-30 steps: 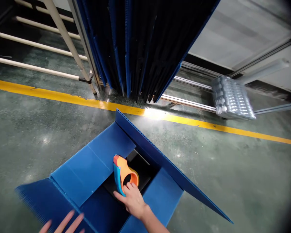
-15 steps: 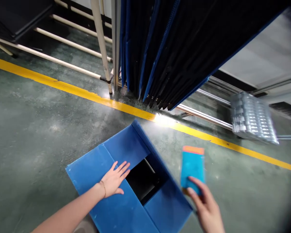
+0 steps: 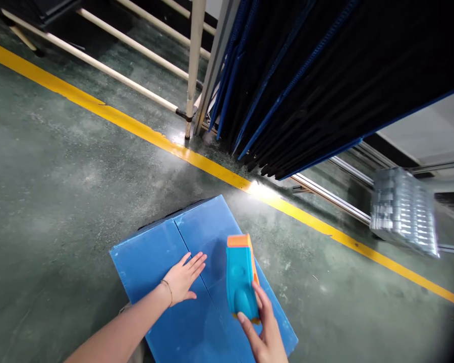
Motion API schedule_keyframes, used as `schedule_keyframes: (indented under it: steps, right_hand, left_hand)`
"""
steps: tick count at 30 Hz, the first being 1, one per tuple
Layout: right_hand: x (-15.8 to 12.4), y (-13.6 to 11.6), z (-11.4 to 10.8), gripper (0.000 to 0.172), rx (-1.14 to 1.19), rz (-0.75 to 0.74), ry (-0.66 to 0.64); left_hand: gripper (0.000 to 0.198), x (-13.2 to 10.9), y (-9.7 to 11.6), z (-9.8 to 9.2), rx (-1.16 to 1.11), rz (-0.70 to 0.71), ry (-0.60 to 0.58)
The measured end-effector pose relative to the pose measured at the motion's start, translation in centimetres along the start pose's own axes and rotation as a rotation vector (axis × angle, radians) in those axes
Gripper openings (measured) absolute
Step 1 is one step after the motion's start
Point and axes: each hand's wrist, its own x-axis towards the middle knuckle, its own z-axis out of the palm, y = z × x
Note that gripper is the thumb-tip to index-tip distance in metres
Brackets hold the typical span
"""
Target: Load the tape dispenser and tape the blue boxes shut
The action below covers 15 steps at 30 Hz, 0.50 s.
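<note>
A blue corrugated plastic box [image 3: 166, 252] stands on the floor in front of me, its top flaps folded down and meeting along a seam. My left hand [image 3: 183, 280] lies flat across that seam with fingers spread, pressing on the flaps. Above the right-hand flap, my right hand [image 3: 263, 327] grips a teal-and-orange tape dispenser [image 3: 240, 275] by its lower end. The dispenser's orange end points away from me. Whether it touches the flap, I cannot tell. The box's inside is hidden.
Folded blue and black panels [image 3: 287, 101] stand in a rack beyond the box. To the left is a cream pipe frame [image 3: 136, 85]. A plastic-wrapped stack [image 3: 403, 209] sits at right. A yellow line [image 3: 212, 169] crosses the green floor.
The far flap has folded down over the box's dark opening. My right hand has brought the tape dispenser left, from beside the box to above it. My left hand stays flat on top.
</note>
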Motion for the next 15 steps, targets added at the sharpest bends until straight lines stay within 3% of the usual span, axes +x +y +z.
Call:
schedule_keyframes:
  steps: [3, 6, 10, 15]
  right_hand:
    - [3.1, -5.9, 0.3, 0.058, 0.350, -0.017, 0.000]
    - [6.2, -8.5, 0.9, 0.049, 0.561, 0.014, 0.190]
    - [6.7, -6.1, 0.6, 0.047, 0.487, 0.153, 0.506]
    - [1.2, -0.9, -1.4, 0.053, 0.153, 0.358, 0.942]
  left_hand:
    - [0.070, -0.4, 0.0, 0.1, 0.008, 0.021, 0.055]
    - [0.067, -0.6, 0.2, 0.2, 0.020, 0.005, 0.093]
    - [0.066, -0.7, 0.4, 0.4, 0.019, -0.003, 0.129]
    - [0.068, -0.8, 0.3, 0.7, 0.022, -0.021, 0.146]
